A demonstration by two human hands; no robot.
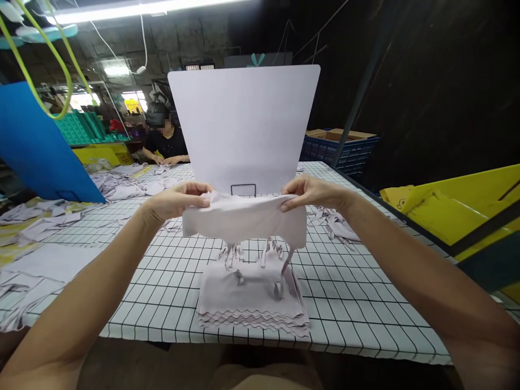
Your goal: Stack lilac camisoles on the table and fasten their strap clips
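My left hand [179, 199] and my right hand [311, 192] each pinch a top edge of a pale lilac garment [244, 219], held stretched between them above the table. The garment is drawn over the lower part of an upright white board [244, 124], and its thin straps dangle beneath. Right below lies a neat stack of folded lilac garments [252, 298] near the front edge of the table.
The table wears a white cloth with a black grid [365, 292]. Loose lilac pieces [44, 227] cover its left side. A blue board [36, 146] leans at left. Another person [164, 138] sits at the far end. A blue crate [345, 146] and yellow bin [459, 206] stand right.
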